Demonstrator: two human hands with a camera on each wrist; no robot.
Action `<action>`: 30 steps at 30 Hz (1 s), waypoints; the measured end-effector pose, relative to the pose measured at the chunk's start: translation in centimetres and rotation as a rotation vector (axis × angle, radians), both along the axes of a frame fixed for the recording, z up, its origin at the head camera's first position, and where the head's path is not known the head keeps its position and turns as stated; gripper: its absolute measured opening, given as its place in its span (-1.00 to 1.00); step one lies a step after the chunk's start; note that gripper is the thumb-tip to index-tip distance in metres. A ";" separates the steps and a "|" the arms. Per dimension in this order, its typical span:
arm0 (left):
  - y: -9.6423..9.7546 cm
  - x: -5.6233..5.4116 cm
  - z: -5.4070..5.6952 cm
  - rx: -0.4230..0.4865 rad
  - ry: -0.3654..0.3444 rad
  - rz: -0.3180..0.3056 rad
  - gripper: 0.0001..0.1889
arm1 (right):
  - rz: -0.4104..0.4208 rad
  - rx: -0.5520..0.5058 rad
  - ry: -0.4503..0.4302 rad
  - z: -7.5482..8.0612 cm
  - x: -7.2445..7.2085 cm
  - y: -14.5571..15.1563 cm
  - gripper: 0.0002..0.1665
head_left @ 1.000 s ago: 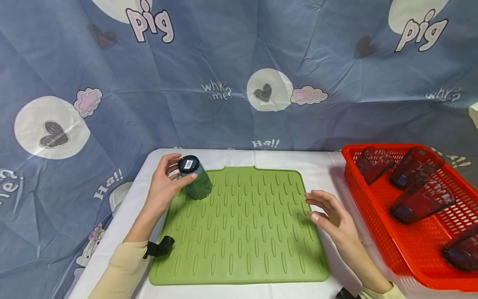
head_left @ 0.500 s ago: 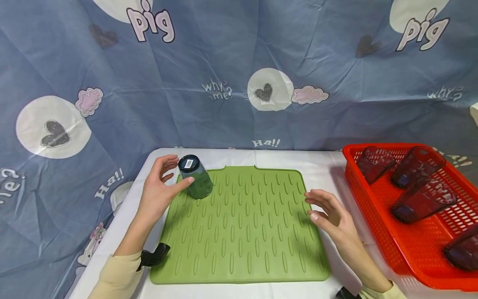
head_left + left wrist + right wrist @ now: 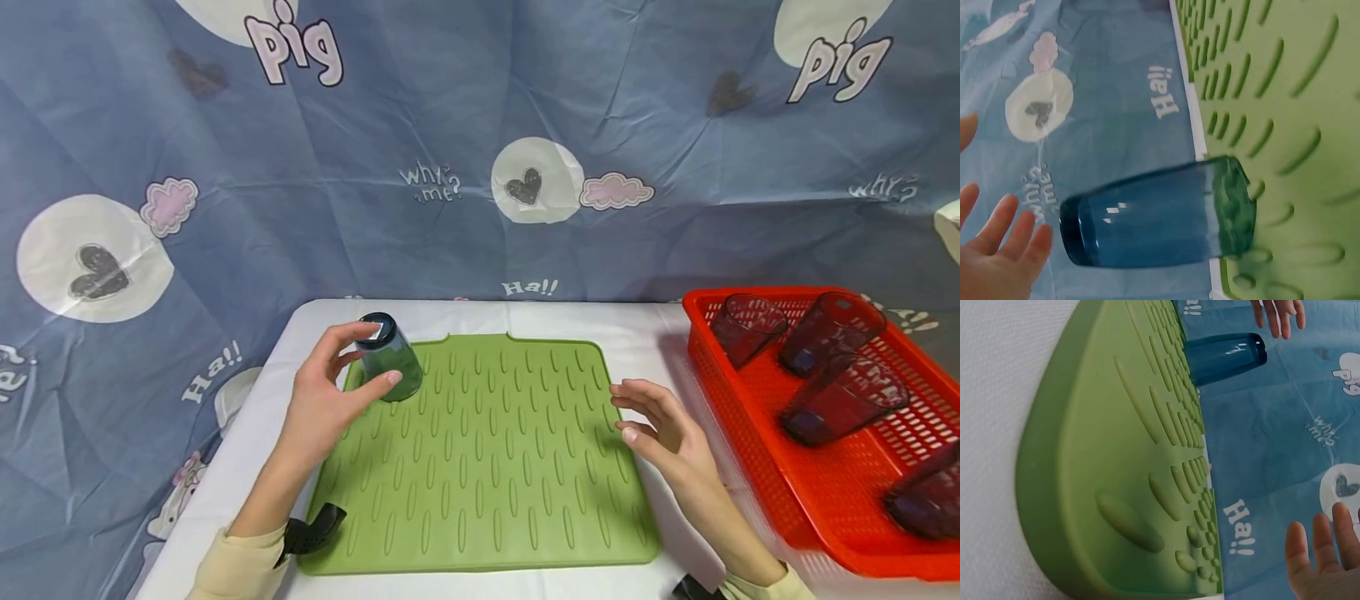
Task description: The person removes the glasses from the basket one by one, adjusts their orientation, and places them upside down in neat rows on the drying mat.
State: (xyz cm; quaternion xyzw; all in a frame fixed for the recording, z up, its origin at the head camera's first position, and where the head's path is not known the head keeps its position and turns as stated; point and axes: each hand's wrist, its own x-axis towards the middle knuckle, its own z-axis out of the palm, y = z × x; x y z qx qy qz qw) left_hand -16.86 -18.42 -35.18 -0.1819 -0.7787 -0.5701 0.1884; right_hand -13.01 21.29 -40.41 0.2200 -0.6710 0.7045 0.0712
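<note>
A dark blue-green drinking glass (image 3: 399, 357) stands upside down on the far left corner of the green ridged drying mat (image 3: 480, 475). Its base, with a white label, faces up. My left hand (image 3: 318, 400) hovers beside it, fingers and thumb spread; one finger overlaps the base in the head view. In the left wrist view, a gap separates the fingers (image 3: 1013, 234) from the glass (image 3: 1154, 215). Over the mat's right edge my right hand (image 3: 667, 437) hangs with loosely bent fingers, holding nothing.
At the right stands a red plastic basket (image 3: 795, 508) with several dark-tinted glasses (image 3: 843, 400) tilted inside. White cloth (image 3: 637, 321) covers the table. A blue printed curtain (image 3: 420, 250) hangs behind the table's far edge.
My left hand has drawn back a little from around the glass toward the near left, and a finger now crosses in front of its base. The glass and right hand have stayed put.
</note>
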 end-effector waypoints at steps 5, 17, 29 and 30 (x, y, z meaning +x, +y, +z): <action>0.9 0.6 -0.1 -0.027 -0.040 -0.126 -0.38 | -0.007 0.005 -0.003 0.2 0.2 0.0 -0.42; 2.7 0.9 -1.9 -0.102 -0.225 -0.360 -0.34 | -0.045 0.040 -0.015 0.7 0.2 -0.3 -0.39; 3.8 1.0 -2.6 -0.128 -0.308 -0.458 -0.38 | -0.037 0.077 0.118 2.3 1.0 -0.8 -0.40; 3.8 1.0 -2.7 -0.128 -0.314 -0.459 -0.38 | -0.034 0.074 0.141 2.5 1.1 -0.8 -0.38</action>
